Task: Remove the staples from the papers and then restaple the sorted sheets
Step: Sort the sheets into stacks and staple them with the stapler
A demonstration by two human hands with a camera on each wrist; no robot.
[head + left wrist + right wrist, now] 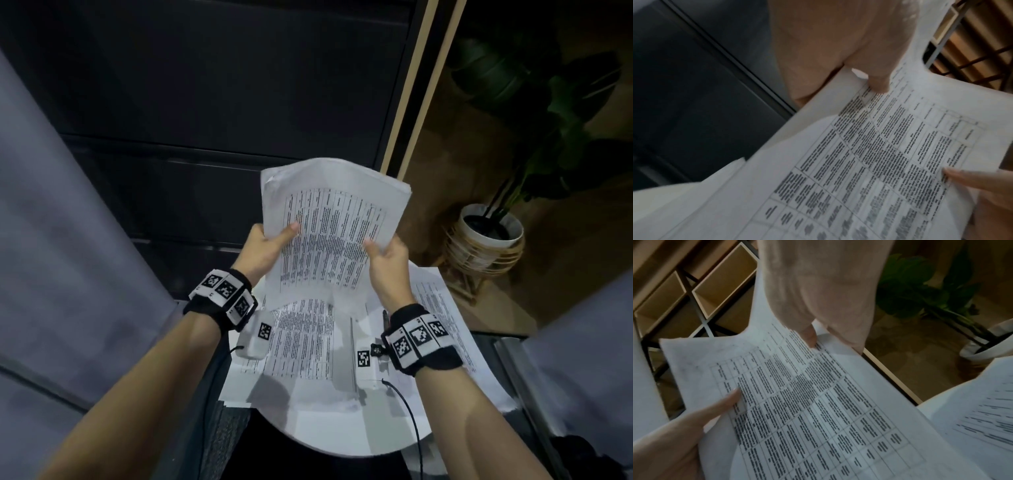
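Note:
A stack of printed sheets (332, 226) with a table of text is held up above the table. My left hand (270, 245) grips its left edge, thumb on the top page. My right hand (385, 253) grips the right edge the same way. The left wrist view shows the sheets (869, 162) with my left thumb (877, 81) pressed on the print. In the right wrist view the same sheets (807, 402) spread under my right thumb (809, 335). More printed papers (305, 342) lie flat on the white round table (342, 438) beneath. No stapler or staple remover shows.
A dark cabinet (205, 102) stands behind the table. A potted plant (489, 233) in a white pot sits on the floor at the right. Grey upholstery (68, 240) flanks the left side. A thin dark object (386, 318) lies on the papers by my right wrist.

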